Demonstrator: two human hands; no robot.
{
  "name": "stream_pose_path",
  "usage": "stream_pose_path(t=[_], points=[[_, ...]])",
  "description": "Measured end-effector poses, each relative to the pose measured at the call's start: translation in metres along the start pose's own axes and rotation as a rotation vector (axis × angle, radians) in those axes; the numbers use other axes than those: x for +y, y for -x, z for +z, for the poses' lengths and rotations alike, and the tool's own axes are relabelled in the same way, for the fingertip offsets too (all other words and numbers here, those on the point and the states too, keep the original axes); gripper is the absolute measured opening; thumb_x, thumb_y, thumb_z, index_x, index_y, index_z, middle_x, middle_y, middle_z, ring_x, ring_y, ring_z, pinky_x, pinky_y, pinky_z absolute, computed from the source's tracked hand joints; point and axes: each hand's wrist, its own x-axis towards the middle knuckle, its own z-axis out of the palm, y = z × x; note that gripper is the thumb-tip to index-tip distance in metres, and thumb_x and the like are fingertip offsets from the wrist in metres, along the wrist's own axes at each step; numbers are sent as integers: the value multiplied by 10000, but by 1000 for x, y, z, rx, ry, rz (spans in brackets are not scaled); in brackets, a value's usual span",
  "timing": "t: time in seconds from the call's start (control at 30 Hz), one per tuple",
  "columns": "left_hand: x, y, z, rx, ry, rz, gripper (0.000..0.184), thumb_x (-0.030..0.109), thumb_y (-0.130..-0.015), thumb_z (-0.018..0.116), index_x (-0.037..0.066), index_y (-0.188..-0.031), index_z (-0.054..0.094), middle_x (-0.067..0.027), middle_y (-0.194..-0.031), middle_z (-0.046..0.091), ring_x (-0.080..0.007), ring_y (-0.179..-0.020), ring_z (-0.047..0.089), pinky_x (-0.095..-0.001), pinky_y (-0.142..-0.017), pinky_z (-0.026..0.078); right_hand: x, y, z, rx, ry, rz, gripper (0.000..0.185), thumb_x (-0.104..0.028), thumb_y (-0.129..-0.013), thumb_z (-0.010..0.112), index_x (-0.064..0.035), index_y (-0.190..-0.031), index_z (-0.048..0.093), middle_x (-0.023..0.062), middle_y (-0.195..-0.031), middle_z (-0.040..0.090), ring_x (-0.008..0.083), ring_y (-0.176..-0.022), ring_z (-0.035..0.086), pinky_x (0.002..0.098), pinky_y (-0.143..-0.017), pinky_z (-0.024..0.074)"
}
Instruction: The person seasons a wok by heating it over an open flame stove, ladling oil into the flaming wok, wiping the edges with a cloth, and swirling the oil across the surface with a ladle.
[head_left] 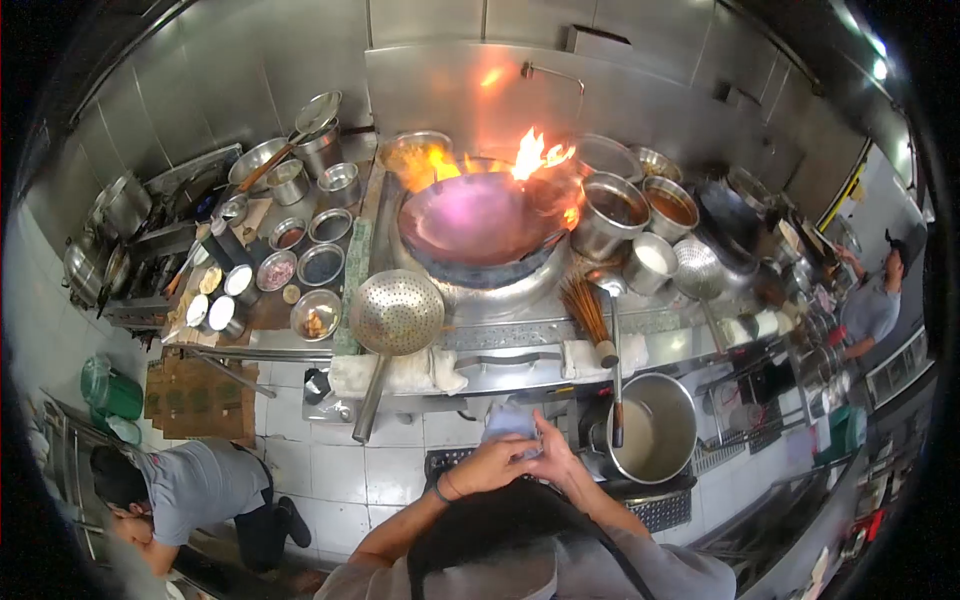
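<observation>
My left hand (497, 466) and my right hand (556, 460) meet in front of my body, below the stove's front edge. The left fingers reach across against the right hand. The right hand has its fingers stretched forward. I see nothing held between them. Just beyond them is a bluish-grey thing (508, 420) whose kind I cannot make out. On the burner ahead sits a wok (475, 222), with flames (537, 155) rising at its back and right edge. A perforated strainer (397, 313) lies left of it, handle over the front edge.
A bamboo brush (588, 315) and a ladle (616, 370) lie right of the wok, near a large pot (655, 430). Bowls of ingredients (277, 270) stand at left. One person (200, 490) bends down at lower left; another (872, 308) stands at far right.
</observation>
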Motion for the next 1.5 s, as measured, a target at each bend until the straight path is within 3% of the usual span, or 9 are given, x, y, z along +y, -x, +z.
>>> stream_pose_path(t=[0.07, 0.2, 0.3, 0.37, 0.53, 0.6, 0.7, 1.2, 1.5], points=[[9, 3, -9, 112, 104, -17, 295, 173, -936, 638, 42, -1200, 640, -112, -1100, 660, -232, -964, 644, -324, -853, 519, -18, -10, -7, -282, -208, -47, 545, -424, -1026, 315, -19, -1334, 512, 166, -1357, 553, 325, -1221, 545, 470, -1077, 390], [2, 27, -43, 356, 377, -192, 254, 153, -951, 628, 25, -1170, 647, -48, -1049, 666, -108, -920, 625, -271, -808, 513, -76, -8, 28, 15, 383, -559, 498, -307, -959, 340, -41, -1341, 517, 146, -1370, 552, 323, -1291, 494, 532, -1138, 295], [-32, 51, -51, 550, 524, -279, 240, 169, -951, 630, 15, -1133, 660, -54, -1001, 673, -105, -898, 628, -266, -772, 515, -134, -3, 78, -16, -6, -537, 482, -194, -861, 556, -71, -1325, 515, 155, -1393, 515, 365, -1310, 448, 660, -1055, 306], [-46, 69, -53, 619, 566, -415, 235, 177, -951, 627, 11, -1111, 666, -57, -959, 681, -100, -865, 631, -258, -738, 512, -183, -21, 65, -250, -157, -457, 500, -141, -824, 611, -80, -1312, 515, 131, -1314, 558, 329, -1220, 514, 576, -998, 400], [-105, 120, -24, 651, 353, -525, 245, 180, -932, 627, 4, -1094, 677, -70, -897, 707, -128, -781, 645, -256, -695, 505, -277, -54, 104, 109, 674, -983, 328, -2, -910, 484, -55, -1222, 572, 83, -1141, 595, 255, -1043, 596, 439, -909, 494], [-118, 136, -13, 663, 322, -550, 243, 176, -919, 636, -4, -1074, 683, -80, -880, 713, -142, -771, 648, -270, -704, 509, -321, -86, 86, 393, 1585, -1303, 339, 59, -826, 542, -13, -1151, 611, 102, -1120, 598, 259, -1042, 598, 414, -933, 479], [-134, 152, 2, 721, 183, -578, 250, 178, -889, 668, -24, -1034, 691, -108, -872, 719, -175, -788, 661, -305, -752, 523, -324, -121, 85, 174, 2104, -1433, 290, 84, -805, 526, -2, -1056, 641, 149, -1080, 637, 326, -1015, 607, 391, -906, 480], [-189, 171, 21, 741, -44, -606, 258, 197, -869, 681, -5, -1028, 695, -166, -925, 725, -247, -848, 709, -352, -774, 552, -270, -95, 151, 193, 2243, -1386, 282, 77, -769, 581, 7, -1035, 641, 210, -958, 634, 408, -959, 603, 451, -849, 488], [-265, 188, 70, 431, -283, -840, 360, 351, -890, 564, 31, -958, 713, -204, -927, 701, -380, -925, 670, -435, -836, 531, -269, -98, 147, 228, 2212, -1459, 321, 100, -766, 572, -3, -1060, 648, 195, -1030, 612, 390, -988, 603, 445, -844, 498]])
